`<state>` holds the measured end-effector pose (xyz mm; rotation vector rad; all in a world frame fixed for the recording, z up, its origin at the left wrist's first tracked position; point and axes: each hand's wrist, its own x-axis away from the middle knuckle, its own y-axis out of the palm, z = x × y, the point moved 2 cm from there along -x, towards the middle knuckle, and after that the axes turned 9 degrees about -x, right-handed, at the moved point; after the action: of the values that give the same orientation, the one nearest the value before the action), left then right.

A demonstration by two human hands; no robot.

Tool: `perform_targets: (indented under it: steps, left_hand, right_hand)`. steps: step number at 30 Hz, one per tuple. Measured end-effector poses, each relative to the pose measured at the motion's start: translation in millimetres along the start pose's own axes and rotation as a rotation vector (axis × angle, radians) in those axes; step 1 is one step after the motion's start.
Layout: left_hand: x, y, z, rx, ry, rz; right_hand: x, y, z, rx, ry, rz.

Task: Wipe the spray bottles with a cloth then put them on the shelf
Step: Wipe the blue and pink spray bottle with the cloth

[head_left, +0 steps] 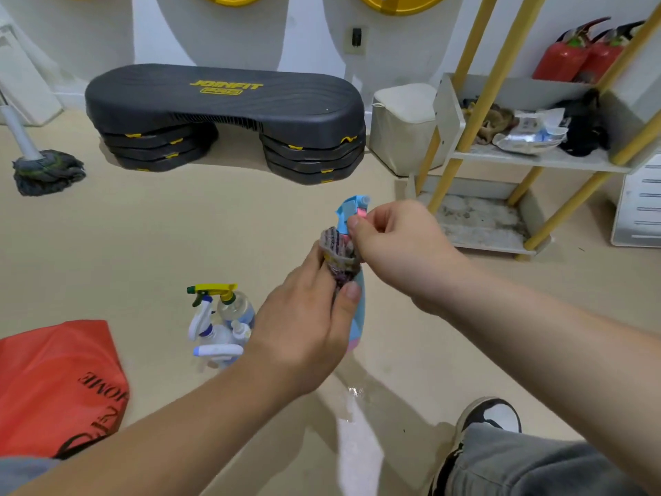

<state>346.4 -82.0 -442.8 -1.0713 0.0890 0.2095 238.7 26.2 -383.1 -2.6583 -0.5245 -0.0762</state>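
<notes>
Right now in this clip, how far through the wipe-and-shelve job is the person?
Done: nothing visibly shelved; no spray bottle stands on the shelf. In hand: the left hand grips the cloth round the blue spray bottle while the right hand pinches its trigger head. Left: finish this one, then wipe and shelve the cluster of bottles on the floor.

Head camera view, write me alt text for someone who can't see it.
A person's left hand grips a cloth wrapped round the neck of a blue spray bottle while the right hand pinches its spray head. To the left, other spray bottles cluster on the floor; a shelf stands at right.
</notes>
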Motion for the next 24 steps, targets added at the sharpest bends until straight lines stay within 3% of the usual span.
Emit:
perform_targets:
  steps: [6,9,11,14,19,24]
  left_hand:
    - [-10,13,-28,0.368,-0.332,0.021]
    - [-8,5,-21,0.306,-0.197,0.077]
    - [-10,1,-15,0.276,-0.140,0.100]
    - [-11,0,-16,0.320,-0.197,0.101]
    - [-16,-5,-22,0.682,-0.360,-0.040]
    - [-14,-3,-27,0.997,-0.769,-0.290]
  right_hand:
    - [5,1,-11,0.222,-0.227,-0.005]
    - [1,-1,-9,0.277,-0.288,0.001]
    - [0,-3,-8,0.166,-0.246,-0.014]
    - [0,-4,-6,0.080,-0.205,-0.015]
    - [1,-5,-5,-0.124,-0.128,0.003]
    - [-3,-10,-1,-0.253,-0.004,0.129]
